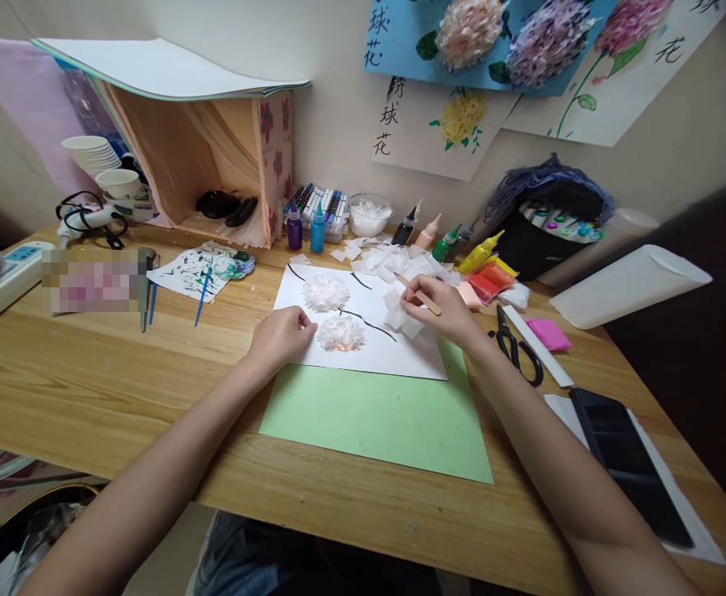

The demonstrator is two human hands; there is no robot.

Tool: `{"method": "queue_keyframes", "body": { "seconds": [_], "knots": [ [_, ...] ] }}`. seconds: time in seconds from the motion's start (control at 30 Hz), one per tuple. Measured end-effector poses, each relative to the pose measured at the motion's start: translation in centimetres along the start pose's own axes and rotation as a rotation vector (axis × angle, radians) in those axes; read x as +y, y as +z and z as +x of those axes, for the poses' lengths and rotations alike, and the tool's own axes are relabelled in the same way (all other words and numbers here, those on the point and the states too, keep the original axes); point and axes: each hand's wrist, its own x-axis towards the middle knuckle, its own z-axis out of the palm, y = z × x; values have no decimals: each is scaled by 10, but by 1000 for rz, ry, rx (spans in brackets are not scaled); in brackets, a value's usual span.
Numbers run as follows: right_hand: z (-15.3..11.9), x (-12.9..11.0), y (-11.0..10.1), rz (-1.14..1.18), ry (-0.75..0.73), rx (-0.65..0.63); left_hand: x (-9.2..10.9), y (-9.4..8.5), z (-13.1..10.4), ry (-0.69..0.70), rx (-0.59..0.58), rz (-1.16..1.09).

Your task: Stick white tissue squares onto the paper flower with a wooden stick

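Observation:
White paper [387, 360] with dark curved lines lies over a green sheet [375, 422]. Two fluffy white paper flowers sit on it, an upper one [325, 292] and a lower one [340, 332] with a peach tint at its base. My left hand [285, 333] rests at the paper's left edge beside the lower flower, fingers closed; what they hold, if anything, is hidden. My right hand [435, 306] pinches a wooden stick [425, 301] above loose white tissue squares [400, 313] on the paper's right side.
Behind the paper are more tissue squares [400, 261], paint bottles [318, 228], markers and a bowl [370, 215]. To the right lie clay packs, black scissors [515, 348], a white strip and a dark tray [629, 463]. Brushes [203, 296] and a paint-stained sheet [185, 271] are left.

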Motion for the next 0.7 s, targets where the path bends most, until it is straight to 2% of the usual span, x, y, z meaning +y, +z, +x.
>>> {"method": "queue_keyframes", "body": {
  "seconds": [0.13,0.4,0.57,0.7],
  "knots": [
    [1,12,5,-166,39,28,0,0,0,2,0,-1],
    [0,14,25,-190,104,65,0,0,0,3,0,16],
    [-2,15,37,-300,23,119,1,0,-1,0,1,19],
    [-3,6,30,-151,-40,177,2,-3,-3,0,7,9]
  ]
}}
